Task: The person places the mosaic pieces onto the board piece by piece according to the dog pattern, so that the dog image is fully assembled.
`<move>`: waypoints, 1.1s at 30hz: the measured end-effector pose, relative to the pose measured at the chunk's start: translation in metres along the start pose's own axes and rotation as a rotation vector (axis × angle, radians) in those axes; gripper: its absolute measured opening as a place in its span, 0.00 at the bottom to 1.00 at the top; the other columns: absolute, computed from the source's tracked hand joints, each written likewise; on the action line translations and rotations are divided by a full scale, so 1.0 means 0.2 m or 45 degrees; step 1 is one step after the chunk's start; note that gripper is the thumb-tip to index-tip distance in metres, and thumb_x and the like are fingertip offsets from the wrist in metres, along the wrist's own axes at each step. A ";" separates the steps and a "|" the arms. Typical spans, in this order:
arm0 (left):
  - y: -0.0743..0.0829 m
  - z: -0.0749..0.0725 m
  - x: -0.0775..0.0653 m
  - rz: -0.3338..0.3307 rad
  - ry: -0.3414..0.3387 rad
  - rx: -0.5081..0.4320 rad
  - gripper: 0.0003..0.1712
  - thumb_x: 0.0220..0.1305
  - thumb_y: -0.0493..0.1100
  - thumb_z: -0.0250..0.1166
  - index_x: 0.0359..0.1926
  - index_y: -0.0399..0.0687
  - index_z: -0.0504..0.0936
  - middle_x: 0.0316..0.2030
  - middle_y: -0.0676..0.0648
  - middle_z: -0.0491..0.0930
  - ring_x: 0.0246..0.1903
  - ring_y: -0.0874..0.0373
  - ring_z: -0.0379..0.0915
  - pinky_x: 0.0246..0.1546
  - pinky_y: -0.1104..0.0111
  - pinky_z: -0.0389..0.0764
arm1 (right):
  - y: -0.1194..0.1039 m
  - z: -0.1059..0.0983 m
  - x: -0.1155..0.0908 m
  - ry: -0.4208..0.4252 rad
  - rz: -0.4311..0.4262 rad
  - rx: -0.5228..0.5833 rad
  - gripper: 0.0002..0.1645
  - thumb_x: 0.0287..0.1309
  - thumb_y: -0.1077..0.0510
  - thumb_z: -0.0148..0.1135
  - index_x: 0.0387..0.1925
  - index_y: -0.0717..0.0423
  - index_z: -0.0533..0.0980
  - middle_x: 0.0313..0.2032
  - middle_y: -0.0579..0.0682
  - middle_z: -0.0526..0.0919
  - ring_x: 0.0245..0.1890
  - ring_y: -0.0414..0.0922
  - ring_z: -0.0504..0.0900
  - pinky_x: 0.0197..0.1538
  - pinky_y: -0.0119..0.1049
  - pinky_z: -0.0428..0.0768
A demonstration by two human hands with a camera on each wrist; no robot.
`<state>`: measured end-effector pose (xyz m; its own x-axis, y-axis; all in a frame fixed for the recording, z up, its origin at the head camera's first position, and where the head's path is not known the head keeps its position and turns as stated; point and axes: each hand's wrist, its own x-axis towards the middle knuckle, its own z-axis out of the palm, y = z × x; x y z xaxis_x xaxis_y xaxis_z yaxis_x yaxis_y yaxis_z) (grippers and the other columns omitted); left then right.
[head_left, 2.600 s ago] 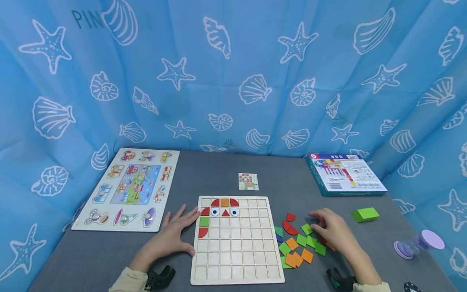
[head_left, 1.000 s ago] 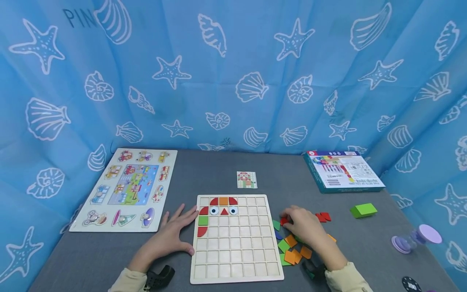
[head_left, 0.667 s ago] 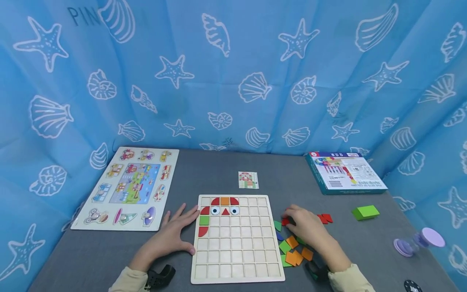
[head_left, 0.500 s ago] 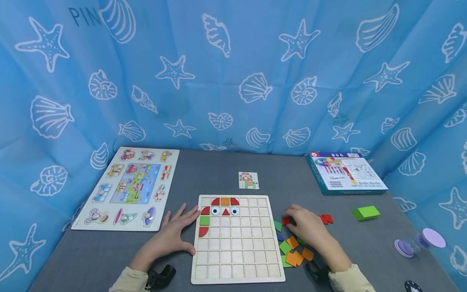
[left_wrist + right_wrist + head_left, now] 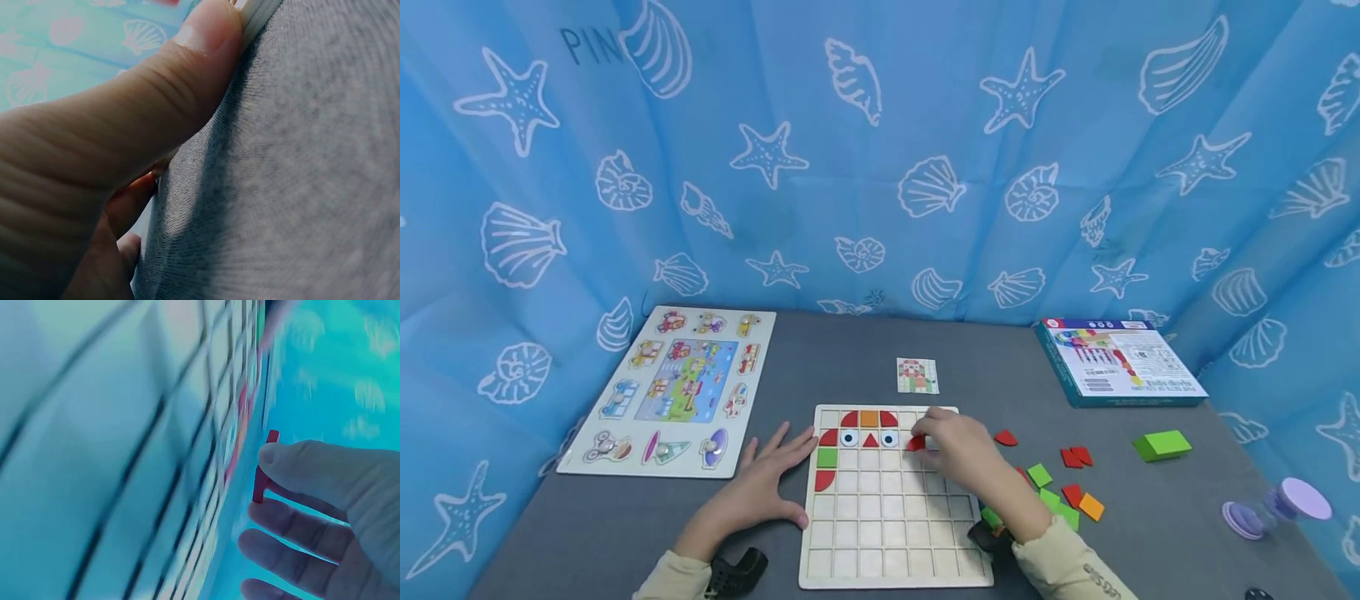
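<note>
Gridded board (image 5: 895,533): I see pale wood, its cells holding 9 set pieces (image 5: 827,458): 5 red, 1 orange, 1 green, 2 eye tiles (image 5: 889,438).
Box (image 5: 1123,367): far right on the grey table (image 5: 842,350), its inside hidden from me.
Red piece (image 5: 916,443): small and flat, thin edge-on in the right wrist view; over the board, right of the eye tiles. I cannot tell if it touches.
Right hand (image 5: 958,447): pinching the red piece between thumb and fingers.
Left hand (image 5: 760,492): fingers spread, thumb at the board's left edge.
</note>
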<state>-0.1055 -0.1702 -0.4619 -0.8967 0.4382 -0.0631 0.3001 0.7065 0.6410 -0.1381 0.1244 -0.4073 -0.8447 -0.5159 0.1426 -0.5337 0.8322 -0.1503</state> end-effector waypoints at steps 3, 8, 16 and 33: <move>0.01 0.01 0.00 0.013 0.008 0.003 0.63 0.24 0.66 0.70 0.66 0.54 0.56 0.67 0.53 0.51 0.67 0.45 0.32 0.57 0.40 0.30 | -0.12 0.04 0.07 -0.020 -0.139 -0.008 0.11 0.40 0.53 0.70 0.30 0.48 0.81 0.27 0.40 0.77 0.24 0.34 0.71 0.25 0.26 0.70; 0.02 0.00 0.00 0.020 0.020 -0.006 0.63 0.24 0.66 0.70 0.66 0.51 0.58 0.67 0.51 0.52 0.67 0.44 0.33 0.56 0.39 0.30 | -0.25 0.08 0.16 -0.065 -0.229 -0.042 0.12 0.41 0.54 0.69 0.33 0.47 0.80 0.28 0.41 0.78 0.26 0.35 0.73 0.25 0.27 0.72; 0.03 0.00 0.02 0.031 0.012 -0.008 0.62 0.25 0.65 0.70 0.66 0.54 0.57 0.67 0.52 0.52 0.67 0.46 0.33 0.57 0.40 0.30 | -0.30 0.12 0.21 -0.123 -0.234 -0.069 0.05 0.42 0.55 0.68 0.27 0.46 0.80 0.23 0.39 0.74 0.22 0.34 0.68 0.22 0.26 0.67; 0.00 0.01 -0.01 0.027 0.022 -0.001 0.63 0.24 0.66 0.70 0.66 0.52 0.58 0.66 0.51 0.52 0.67 0.44 0.33 0.56 0.39 0.30 | -0.20 0.04 0.10 -0.127 -0.111 0.094 0.16 0.43 0.55 0.68 0.39 0.47 0.80 0.35 0.42 0.79 0.33 0.37 0.78 0.33 0.32 0.76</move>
<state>-0.1040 -0.1697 -0.4633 -0.8956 0.4434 -0.0366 0.3188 0.6969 0.6424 -0.1333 0.0788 -0.4059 -0.7929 -0.6062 0.0612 -0.6037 0.7681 -0.2133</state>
